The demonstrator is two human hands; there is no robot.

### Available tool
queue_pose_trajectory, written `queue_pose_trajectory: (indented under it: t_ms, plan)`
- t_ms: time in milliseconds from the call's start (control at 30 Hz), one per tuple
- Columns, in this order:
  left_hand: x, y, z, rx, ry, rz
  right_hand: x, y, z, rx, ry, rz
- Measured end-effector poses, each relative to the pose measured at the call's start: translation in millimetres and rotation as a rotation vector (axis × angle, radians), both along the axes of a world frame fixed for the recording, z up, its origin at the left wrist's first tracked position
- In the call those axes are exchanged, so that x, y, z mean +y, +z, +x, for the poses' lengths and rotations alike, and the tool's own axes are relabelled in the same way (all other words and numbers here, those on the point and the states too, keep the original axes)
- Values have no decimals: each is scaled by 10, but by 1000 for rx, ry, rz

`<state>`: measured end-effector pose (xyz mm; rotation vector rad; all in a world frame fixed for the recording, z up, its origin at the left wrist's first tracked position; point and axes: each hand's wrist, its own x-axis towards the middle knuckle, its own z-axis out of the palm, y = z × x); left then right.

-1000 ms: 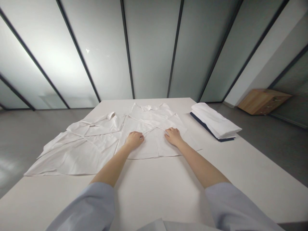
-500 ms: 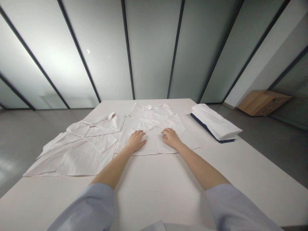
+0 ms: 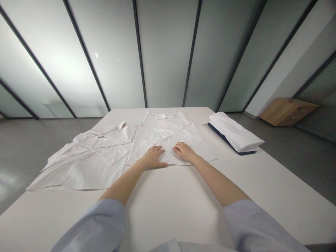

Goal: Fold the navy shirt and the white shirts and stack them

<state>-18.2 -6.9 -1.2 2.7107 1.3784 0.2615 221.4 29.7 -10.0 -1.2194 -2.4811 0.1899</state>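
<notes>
A white shirt (image 3: 170, 131) lies spread on the table in front of me, collar at the far end and hem towards me. Over the left part of its hem rests my left hand (image 3: 154, 158), open, with the thumb stretched out along the bottom edge. My right hand (image 3: 183, 152) is beside it on the shirt, fingers curled together and closed on the cloth near the middle; the fingertips are partly hidden. Another white shirt (image 3: 91, 159), creased and loosely spread, lies just left of the first.
At the right side of the white table (image 3: 173, 203) sits a stack of folded white cloth (image 3: 235, 131) on a folded dark navy piece (image 3: 248, 153). A wooden cabinet (image 3: 286, 111) stands on the floor at far right. Frosted glass panels (image 3: 165, 52) line the back.
My left hand has shifted right along the hem, and its thumb has spread. The right hand has moved slightly left, its fingers drawing together on the cloth. Both shirts lie in the same places.
</notes>
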Motion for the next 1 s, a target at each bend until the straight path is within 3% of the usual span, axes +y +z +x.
queue_pose_trajectory:
  t_ms: [200,433,600,733,833,1000]
  plan:
    - [15,103,81,26,-29,94,-154,110,-52,-40,7,-3]
    - [0,136,114,92,126,65,-292,176,-166,-144,57,-34]
    - [51,135,49,116,119,73,-261,211,-148,-201,23,-54]
    - [143,173,-156,119,208,113,-184,234,18,-260,-147,-56]
    - [236,217,-414,161,297,0,-125,265,196,-266,-280,-115]
    - [324,283,-836,221,455,-135,-117,321,480,-301,-313,-148]
